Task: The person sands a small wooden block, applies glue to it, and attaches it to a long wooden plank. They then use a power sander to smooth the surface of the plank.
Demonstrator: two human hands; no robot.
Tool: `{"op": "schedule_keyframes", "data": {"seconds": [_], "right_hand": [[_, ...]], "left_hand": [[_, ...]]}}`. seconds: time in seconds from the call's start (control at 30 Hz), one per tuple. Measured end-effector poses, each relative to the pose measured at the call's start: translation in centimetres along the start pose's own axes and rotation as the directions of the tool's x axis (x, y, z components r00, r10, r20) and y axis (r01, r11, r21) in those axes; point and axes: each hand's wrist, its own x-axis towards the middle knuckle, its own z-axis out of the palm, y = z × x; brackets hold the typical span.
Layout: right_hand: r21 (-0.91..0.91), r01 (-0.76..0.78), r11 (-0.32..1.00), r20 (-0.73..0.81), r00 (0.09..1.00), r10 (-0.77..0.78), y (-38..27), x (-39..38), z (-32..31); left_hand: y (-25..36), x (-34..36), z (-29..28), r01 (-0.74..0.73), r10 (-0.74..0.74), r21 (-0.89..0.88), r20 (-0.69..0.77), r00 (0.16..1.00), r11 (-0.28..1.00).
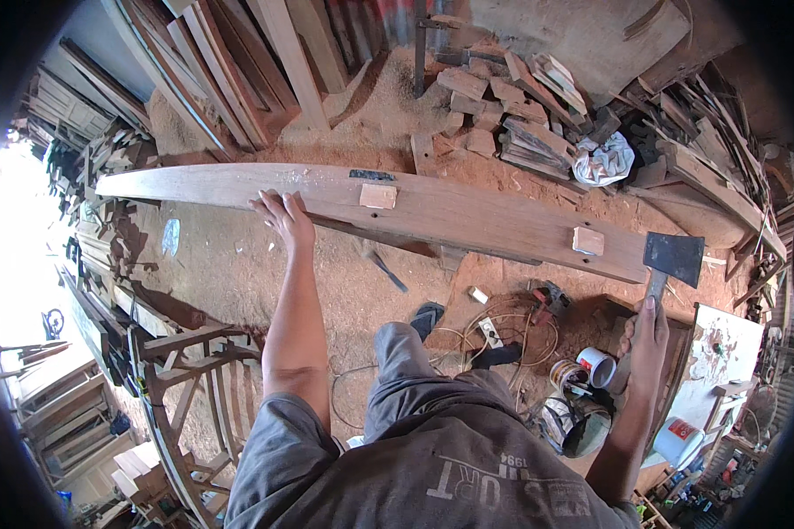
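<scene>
A long, pale wooden plank (485, 220) lies crosswise in front of me. Two small wood blocks (378, 196) (588, 241) sit on it, near a dark strip (371, 174) on its far edge and small dark holes. My left hand (282, 216) rests at the near edge, left of middle, with its fingers stretched apart on the wood. My right hand (641, 339) grips a hatchet (657, 282) by the handle, its dark blade up at the plank's right end.
Boards (225, 70) lean at the back; offcuts (529, 115) and a white sack (602, 159) lie right of them. A wooden frame (181, 344) stands at lower left. A red power tool (547, 301), cords, buckets (597, 366) and a white panel (715, 353) are at lower right.
</scene>
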Motion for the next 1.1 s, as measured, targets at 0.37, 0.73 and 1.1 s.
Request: {"op": "schedule_keyframes", "data": {"seconds": [0.37,0.73,1.1], "right_hand": [[-0.011,-0.022,1.000,0.053,0.998,0.022,2.2,-1.0,-0.9],[-0.081,0.017,0.997,0.041,0.999,-0.014,-0.1,-0.9,-0.6],[-0.731,0.296,0.615,0.007,0.904,-0.427,1.1,2.8,4.7]], "left_hand": [[1.0,0.2,-1.6,0.041,-0.069,0.316,0.078,0.995,0.948],[19.5,-11.6,5.3,-0.592,0.594,-0.084,0.223,0.773,0.802],[35.0,-21.4,12.6,-0.769,0.354,-0.146,0.929,0.110,0.622]]}}
